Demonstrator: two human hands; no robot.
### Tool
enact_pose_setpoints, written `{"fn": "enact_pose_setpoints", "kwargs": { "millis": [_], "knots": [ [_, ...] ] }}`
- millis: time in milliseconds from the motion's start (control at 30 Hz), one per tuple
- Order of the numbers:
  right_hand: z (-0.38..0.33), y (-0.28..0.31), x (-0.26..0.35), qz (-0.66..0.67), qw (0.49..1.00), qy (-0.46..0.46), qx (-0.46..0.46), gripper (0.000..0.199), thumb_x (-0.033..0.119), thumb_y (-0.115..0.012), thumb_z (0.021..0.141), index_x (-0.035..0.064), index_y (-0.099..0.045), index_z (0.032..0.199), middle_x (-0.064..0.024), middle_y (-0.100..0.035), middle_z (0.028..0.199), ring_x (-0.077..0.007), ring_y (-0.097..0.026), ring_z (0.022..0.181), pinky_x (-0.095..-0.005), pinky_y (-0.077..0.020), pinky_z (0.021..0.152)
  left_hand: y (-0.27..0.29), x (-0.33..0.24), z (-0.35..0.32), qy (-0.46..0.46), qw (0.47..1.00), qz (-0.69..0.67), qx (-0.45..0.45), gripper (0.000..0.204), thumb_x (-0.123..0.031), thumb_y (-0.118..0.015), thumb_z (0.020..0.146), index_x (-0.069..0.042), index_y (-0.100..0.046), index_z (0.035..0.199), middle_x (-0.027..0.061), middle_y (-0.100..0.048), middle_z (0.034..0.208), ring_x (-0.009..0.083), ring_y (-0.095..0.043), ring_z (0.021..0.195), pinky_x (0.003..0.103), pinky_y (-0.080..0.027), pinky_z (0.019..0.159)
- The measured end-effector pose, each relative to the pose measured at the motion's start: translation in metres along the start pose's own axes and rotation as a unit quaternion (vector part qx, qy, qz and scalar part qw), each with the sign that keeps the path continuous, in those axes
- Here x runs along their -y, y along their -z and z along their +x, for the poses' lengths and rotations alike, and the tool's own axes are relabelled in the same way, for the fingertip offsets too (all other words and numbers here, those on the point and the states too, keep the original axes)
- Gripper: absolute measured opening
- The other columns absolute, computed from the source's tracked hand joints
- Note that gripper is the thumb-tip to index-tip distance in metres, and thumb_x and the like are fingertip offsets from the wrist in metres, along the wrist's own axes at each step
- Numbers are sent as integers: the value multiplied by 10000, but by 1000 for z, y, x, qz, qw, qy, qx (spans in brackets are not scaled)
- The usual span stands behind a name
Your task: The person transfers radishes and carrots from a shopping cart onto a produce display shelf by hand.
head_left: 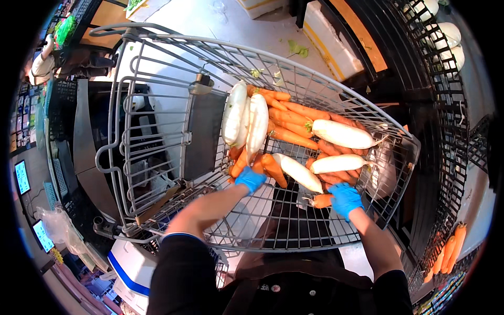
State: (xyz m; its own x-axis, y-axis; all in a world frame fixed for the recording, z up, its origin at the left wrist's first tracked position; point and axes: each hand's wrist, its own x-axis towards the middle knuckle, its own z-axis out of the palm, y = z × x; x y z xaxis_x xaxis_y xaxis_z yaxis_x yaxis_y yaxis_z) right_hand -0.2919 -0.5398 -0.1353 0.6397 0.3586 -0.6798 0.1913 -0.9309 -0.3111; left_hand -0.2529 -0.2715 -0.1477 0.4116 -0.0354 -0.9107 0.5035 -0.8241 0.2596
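Note:
Both my hands wear blue gloves and reach into a grey wire shopping cart that holds carrots and white radishes. My left hand is closed around a carrot at the near left of the pile; its fingertips are partly hidden. Right beside it, another carrot lies tilted. My right hand is closed on the thick end of a short carrot. Between the hands lies a white radish. Two more radishes rest to the right, and several stand together near the child-seat panel.
Black mesh shelving with white radishes and carrots runs along the right. White foam boxes stand beyond the cart. Leaf scraps lie on the floor. At left are a counter with screens and another person.

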Motion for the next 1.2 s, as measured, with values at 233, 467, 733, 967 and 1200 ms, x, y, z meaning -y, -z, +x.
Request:
{"fn": "enact_pose_setpoints", "kwargs": {
  "millis": [233,467,733,967,1200],
  "knots": [
    [13,30,105,126,938,276,-170,421,140,-508,573,82,-401,976,-114,-432,927,-262,-421,861,-335,-360,700,37,18,-73,59,810,-435,388,401,-241,-500,611,17,-427,908,140,-498,754,205,-520,620,262,-450,491],
    [0,23,61,521,853,-6,39,176,143,-490,640,85,-445,800,-72,-464,620,-184,-475,527,-287,-386,473,2,-40,23,-228,961,-154,24,198,-176,-410,692,-61,-503,823,44,-505,671,135,-477,650,260,-376,563],
    [-25,45,30,934,329,-48,129,562,503,-360,683,1,-407,930,-53,-424,617,-129,-382,461,-221,-324,399,-49,-78,125,190,680,-698,-122,151,-145,-469,610,-79,-487,744,54,-477,690,185,-432,603,296,-367,534],
    [-41,50,28,967,233,0,98,582,459,-387,686,-17,-338,1018,-71,-437,767,-161,-418,577,-256,-366,499,-39,-88,127,212,632,-727,-163,220,-100,-505,601,-71,-468,816,70,-489,788,226,-470,634,326,-395,499],
    [-60,60,31,904,422,-11,-64,377,177,-501,700,14,-332,995,-90,-444,825,-166,-462,693,-274,-399,625,-36,-76,106,97,692,-710,-91,247,-165,-520,584,-117,-469,821,50,-484,756,187,-455,613,297,-388,496]
  ]
}}
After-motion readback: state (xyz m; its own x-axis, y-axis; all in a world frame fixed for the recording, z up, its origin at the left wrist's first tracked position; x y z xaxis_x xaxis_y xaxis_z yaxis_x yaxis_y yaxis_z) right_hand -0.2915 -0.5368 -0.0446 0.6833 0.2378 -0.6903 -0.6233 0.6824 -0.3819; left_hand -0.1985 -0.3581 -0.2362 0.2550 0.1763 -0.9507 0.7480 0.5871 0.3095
